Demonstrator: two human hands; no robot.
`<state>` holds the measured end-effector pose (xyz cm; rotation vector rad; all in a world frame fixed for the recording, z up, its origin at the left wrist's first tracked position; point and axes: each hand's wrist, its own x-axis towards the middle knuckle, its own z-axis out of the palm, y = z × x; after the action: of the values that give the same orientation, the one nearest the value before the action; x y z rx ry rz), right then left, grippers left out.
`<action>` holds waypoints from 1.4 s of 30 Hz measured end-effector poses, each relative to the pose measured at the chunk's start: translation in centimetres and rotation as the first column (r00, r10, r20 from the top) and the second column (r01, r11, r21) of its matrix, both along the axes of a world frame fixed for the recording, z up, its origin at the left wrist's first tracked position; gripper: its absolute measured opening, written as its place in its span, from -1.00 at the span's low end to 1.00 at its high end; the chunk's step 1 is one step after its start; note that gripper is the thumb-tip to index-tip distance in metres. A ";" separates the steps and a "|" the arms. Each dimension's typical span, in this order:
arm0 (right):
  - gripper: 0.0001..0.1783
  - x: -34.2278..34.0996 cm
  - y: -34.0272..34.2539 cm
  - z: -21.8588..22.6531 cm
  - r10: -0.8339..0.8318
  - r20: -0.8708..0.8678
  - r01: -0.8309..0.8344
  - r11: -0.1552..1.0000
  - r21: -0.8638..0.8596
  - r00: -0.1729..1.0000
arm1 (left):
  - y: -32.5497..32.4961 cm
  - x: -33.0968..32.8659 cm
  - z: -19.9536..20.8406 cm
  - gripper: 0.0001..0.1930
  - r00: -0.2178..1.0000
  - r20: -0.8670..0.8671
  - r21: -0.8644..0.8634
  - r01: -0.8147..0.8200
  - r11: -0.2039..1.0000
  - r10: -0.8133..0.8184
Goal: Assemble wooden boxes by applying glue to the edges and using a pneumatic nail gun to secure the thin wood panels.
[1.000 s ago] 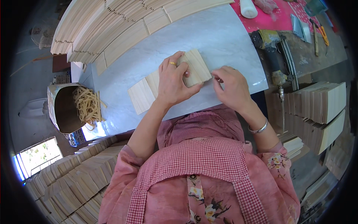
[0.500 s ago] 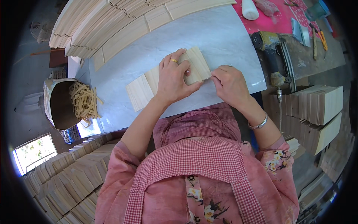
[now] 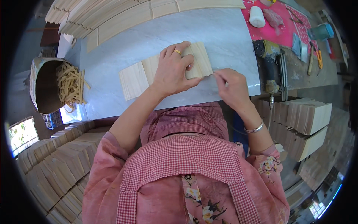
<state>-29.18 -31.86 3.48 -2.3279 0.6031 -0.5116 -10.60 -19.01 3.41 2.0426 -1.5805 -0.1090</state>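
A pale wooden board point(image 3: 133, 81) with seams across it lies at a slant on the table. My left hand point(image 3: 169, 72) grips its middle, fingertips over the far edge and thumb along the near edge; a gold ring is on one finger. At the board's right-hand corner is my right hand point(image 3: 234, 89), its fingers curled and pinched together. Whatever those fingers may hold is too small or hidden to make out. A silver bangle point(image 3: 254, 128) circles the right wrist.
Stacked grooved wooden boards point(image 3: 108, 13) line the table's point(image 3: 227, 41) far side. A tipped container point(image 3: 41, 87) spills tan strips point(image 3: 71, 84) at left. A tool with a hose point(image 3: 271, 63), a hammer point(image 3: 310, 58) and wood stacks point(image 3: 302, 114) stand right; more stacks point(image 3: 59, 168) lie lower left.
The whole view has shifted a little. My right hand has turned and drawn slightly away from the board's corner. My left hand keeps its grip on the board.
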 end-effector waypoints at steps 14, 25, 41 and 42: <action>-0.41 -8.9 -14.0 -3.6 -0.569 -0.376 0.330 0.778 -0.534 0.732 | 0.5 0.3 -0.2 -0.66 0.997 0.080 -0.030 -0.011 0.999 0.013; -0.65 -4.7 -3.4 9.7 -0.433 -0.440 0.546 0.820 0.171 0.787 | 0.9 0.5 -0.8 -0.60 0.996 0.062 -0.045 -0.057 0.997 0.059; -0.79 -3.0 3.7 12.8 -0.255 -0.399 0.408 0.836 0.366 0.881 | 0.7 0.3 -0.8 -0.57 0.996 0.057 -0.075 -0.067 0.995 0.071; -0.79 -3.0 3.8 12.9 -0.261 -0.403 0.417 0.829 0.372 0.877 | 0.7 0.4 -0.8 -0.58 0.996 0.058 -0.077 -0.068 0.995 0.072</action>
<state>-32.13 -28.08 16.33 -1.8687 1.1895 -0.0988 -10.25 -18.31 2.62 2.0583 -1.5234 0.0375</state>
